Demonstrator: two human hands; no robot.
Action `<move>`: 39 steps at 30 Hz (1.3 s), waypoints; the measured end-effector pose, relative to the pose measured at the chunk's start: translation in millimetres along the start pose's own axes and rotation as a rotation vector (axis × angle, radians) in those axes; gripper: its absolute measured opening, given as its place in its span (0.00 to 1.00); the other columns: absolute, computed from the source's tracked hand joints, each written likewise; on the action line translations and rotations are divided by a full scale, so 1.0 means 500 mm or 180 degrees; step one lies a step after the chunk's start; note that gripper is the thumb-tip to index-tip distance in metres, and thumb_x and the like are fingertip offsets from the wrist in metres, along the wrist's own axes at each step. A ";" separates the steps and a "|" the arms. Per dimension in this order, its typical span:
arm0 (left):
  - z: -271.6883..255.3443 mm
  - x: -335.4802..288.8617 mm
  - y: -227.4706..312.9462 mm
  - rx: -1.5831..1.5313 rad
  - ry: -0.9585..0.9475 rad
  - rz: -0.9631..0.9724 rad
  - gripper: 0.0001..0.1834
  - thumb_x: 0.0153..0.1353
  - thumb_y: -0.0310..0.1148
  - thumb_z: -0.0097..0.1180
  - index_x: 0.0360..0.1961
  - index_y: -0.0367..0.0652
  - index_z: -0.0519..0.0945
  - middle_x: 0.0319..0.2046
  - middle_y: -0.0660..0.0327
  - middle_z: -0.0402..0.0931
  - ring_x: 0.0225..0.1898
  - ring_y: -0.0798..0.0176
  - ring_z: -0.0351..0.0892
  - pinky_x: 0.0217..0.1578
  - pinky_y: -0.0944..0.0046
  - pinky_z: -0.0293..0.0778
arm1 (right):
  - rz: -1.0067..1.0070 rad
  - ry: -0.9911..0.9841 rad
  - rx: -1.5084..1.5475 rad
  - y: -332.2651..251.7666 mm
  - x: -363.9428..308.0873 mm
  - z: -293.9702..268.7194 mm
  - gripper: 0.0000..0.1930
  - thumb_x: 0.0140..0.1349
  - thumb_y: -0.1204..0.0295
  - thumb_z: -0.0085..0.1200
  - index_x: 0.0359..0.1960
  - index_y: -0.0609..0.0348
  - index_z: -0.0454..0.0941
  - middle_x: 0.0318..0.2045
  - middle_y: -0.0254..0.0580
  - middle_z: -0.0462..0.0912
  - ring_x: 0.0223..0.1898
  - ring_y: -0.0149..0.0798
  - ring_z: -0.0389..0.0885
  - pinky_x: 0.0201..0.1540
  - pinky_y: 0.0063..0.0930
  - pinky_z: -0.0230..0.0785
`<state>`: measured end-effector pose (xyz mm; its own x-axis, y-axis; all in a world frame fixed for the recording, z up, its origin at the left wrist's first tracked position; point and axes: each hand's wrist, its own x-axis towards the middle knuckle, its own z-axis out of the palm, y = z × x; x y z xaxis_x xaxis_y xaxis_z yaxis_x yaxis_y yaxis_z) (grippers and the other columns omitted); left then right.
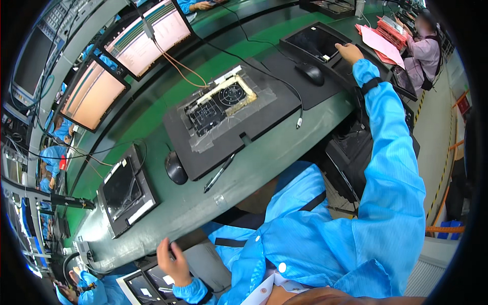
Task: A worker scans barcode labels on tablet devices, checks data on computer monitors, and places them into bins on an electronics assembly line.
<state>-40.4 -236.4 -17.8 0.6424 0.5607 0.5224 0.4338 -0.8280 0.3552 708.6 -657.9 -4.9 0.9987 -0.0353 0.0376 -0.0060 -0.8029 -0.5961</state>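
My right hand (351, 53) reaches to the far right over a black tray (341, 36) with a dark flat screen panel (311, 41) in it. Its fingers are bent together at the panel's right side; what they pinch, if anything, is too small to make out. My left hand (174, 263) is raised just off the bench's front edge, its fingers apart, with a dark patch by one fingertip. Below it lies a tray of panels (137, 287). Between my hands, a black board (185, 157) on the bench bears a taped frame with a dark patterned plate (208, 113).
Mice (176, 168) (310, 73), a pen (219, 173) and a loose cable (300, 114) lie on the green bench (244, 175). Another dark panel (122, 188) sits left, below two monitors (152, 38). Pink sheets (384, 46) and a person (426, 51) are at far right.
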 end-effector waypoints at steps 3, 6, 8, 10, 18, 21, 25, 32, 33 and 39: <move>0.071 0.082 0.089 -0.0346 -0.0263 0.0628 0.14 0.54 0.20 0.63 0.43 0.34 0.82 0.39 0.48 0.83 0.39 0.46 0.83 0.40 0.54 0.79 | 0.0203 -0.0001 -0.0511 -0.022 0.050 0.056 0.43 0.61 0.37 0.50 0.56 0.72 0.77 0.60 0.66 0.74 0.65 0.59 0.71 0.66 0.41 0.62; 0.124 0.129 0.177 -0.0926 -0.0525 0.0982 0.14 0.51 0.20 0.64 0.41 0.36 0.83 0.37 0.50 0.84 0.38 0.47 0.85 0.40 0.55 0.79 | 0.0340 0.0422 0.0228 0.005 0.089 0.080 0.36 0.53 0.51 0.66 0.52 0.76 0.79 0.56 0.65 0.79 0.61 0.56 0.76 0.62 0.39 0.67; 0.143 0.142 0.213 -0.1112 -0.0538 0.1110 0.14 0.50 0.20 0.65 0.40 0.36 0.83 0.36 0.51 0.84 0.37 0.48 0.85 0.39 0.56 0.79 | 0.0660 0.0959 0.1584 0.057 0.139 0.079 0.22 0.51 0.60 0.68 0.39 0.67 0.85 0.41 0.48 0.85 0.46 0.44 0.82 0.52 0.39 0.73; 0.150 0.137 0.233 -0.1451 -0.0762 0.1131 0.14 0.50 0.19 0.65 0.40 0.36 0.83 0.35 0.51 0.85 0.36 0.48 0.85 0.37 0.57 0.80 | 0.0749 0.0409 0.2580 -0.058 0.094 0.085 0.15 0.54 0.61 0.66 0.34 0.60 0.81 0.33 0.40 0.81 0.38 0.41 0.81 0.47 0.44 0.75; 0.162 0.180 0.299 -0.2058 -0.1133 0.1358 0.12 0.55 0.26 0.65 0.42 0.37 0.84 0.37 0.53 0.84 0.36 0.50 0.85 0.33 0.59 0.79 | -0.0184 -0.0136 0.3707 -0.099 0.012 0.004 0.12 0.67 0.66 0.54 0.43 0.61 0.77 0.35 0.42 0.82 0.36 0.40 0.83 0.40 0.35 0.76; 0.163 0.174 0.289 -0.2797 -0.1778 0.0352 0.24 0.62 0.33 0.63 0.59 0.37 0.75 0.52 0.50 0.79 0.53 0.51 0.80 0.52 0.55 0.75 | -0.1426 -0.0512 0.4334 -0.145 -0.180 -0.042 0.08 0.70 0.69 0.51 0.43 0.59 0.77 0.40 0.37 0.83 0.41 0.33 0.82 0.48 0.28 0.72; 0.206 0.227 0.343 -0.5763 -0.3134 -0.0473 0.48 0.67 0.54 0.56 0.77 0.42 0.46 0.71 0.50 0.58 0.70 0.48 0.61 0.68 0.50 0.60 | -0.0901 -0.1304 0.4256 -0.205 -0.451 -0.063 0.13 0.70 0.66 0.49 0.46 0.63 0.80 0.43 0.41 0.84 0.44 0.33 0.83 0.49 0.30 0.75; 0.230 0.161 0.305 -0.5752 -0.2951 -0.2391 0.25 0.63 0.29 0.59 0.61 0.36 0.72 0.54 0.51 0.79 0.54 0.53 0.80 0.57 0.53 0.75 | -0.1953 -0.2969 0.2635 -0.271 -0.630 0.104 0.20 0.74 0.61 0.50 0.58 0.63 0.76 0.43 0.37 0.83 0.43 0.31 0.80 0.51 0.27 0.70; 0.220 0.144 0.291 -0.5860 -0.2796 -0.2734 0.22 0.62 0.27 0.58 0.57 0.35 0.75 0.50 0.49 0.81 0.50 0.52 0.83 0.53 0.54 0.78 | -0.3057 -0.1511 0.1645 -0.270 -0.599 0.108 0.20 0.69 0.61 0.55 0.56 0.63 0.76 0.41 0.47 0.83 0.42 0.45 0.83 0.51 0.35 0.71; 0.164 0.121 0.223 -0.6112 -0.1504 -0.2963 0.14 0.62 0.29 0.53 0.41 0.27 0.82 0.41 0.43 0.84 0.43 0.48 0.85 0.51 0.52 0.79 | -0.3088 0.1203 -0.0790 -0.176 -0.367 0.142 0.28 0.59 0.54 0.63 0.55 0.61 0.78 0.56 0.54 0.76 0.59 0.54 0.73 0.60 0.46 0.65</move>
<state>98.8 -294.7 -10.2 0.8746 0.3980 -0.2770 -0.1640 0.7804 0.6033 529.3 -538.6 -16.1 0.5020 0.5355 0.6791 0.7294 -0.6841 0.0002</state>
